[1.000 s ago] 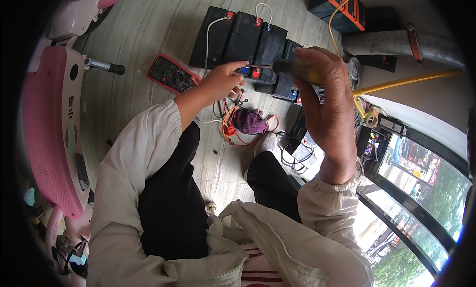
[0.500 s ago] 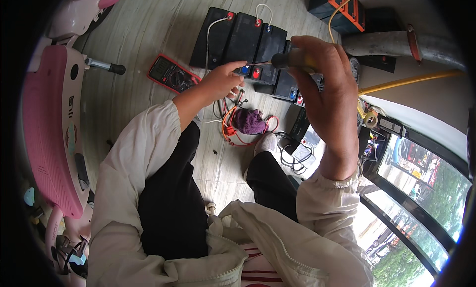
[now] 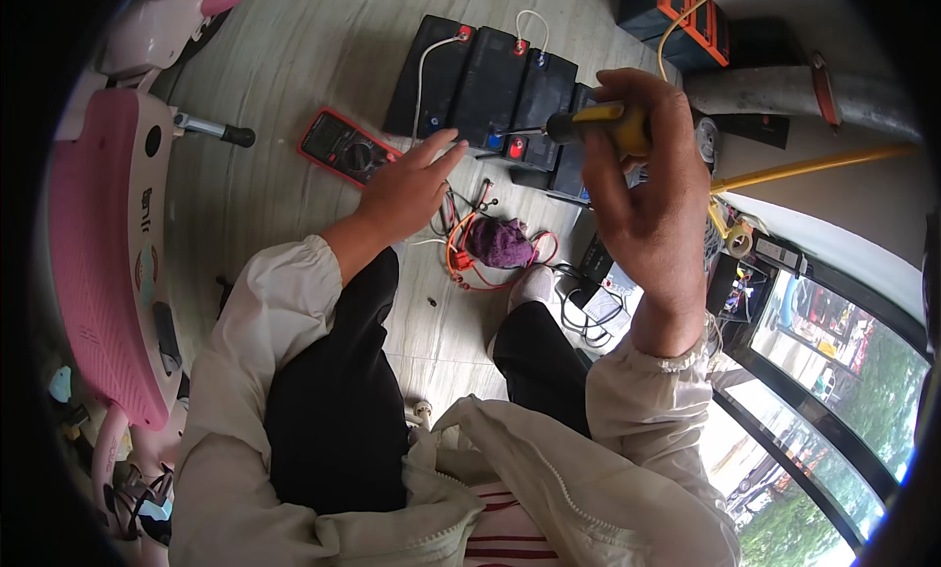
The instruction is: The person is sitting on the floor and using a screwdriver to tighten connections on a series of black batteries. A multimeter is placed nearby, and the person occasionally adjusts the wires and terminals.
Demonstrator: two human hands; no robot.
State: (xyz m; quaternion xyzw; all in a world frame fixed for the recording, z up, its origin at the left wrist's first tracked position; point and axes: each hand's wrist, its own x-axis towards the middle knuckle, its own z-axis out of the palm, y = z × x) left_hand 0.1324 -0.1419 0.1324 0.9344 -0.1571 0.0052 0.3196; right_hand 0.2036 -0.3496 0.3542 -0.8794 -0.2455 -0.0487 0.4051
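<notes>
Head view: person seated above a tiled floor (image 3: pixel 294 67), both forearms entering from the lower edge. Right hand (image 3: pixel 647 190) is closed around the yellow handle of a screwdriver (image 3: pixel 588 126), whose shaft points left toward the batteries (image 3: pixel 490 82); the tip lies at their near edge, among red and blue terminal caps, and contact cannot be confirmed. Left hand (image 3: pixel 407 185) is spread, fingers extended toward the same edge, holding nothing; its fingertips end just short of the blue cap. Batteries stand in a row on the floor near the upper edge of the picture, linked by white leads. A red multimeter (image 3: pixel 343 147) lies just left of the left hand. Red wires (image 3: pixel 470 263) and a purple rag (image 3: pixel 500 242) lie between the knees. Open floor remains left of the meter, bounded by a pink scooter (image 3: pixel 88 253). Right side is crowded by a pipe (image 3: pixel 784 92), a yellow hose (image 3: pixel 804 165) and small items too blurred to identify. Right hand hides the row's right end.
</notes>
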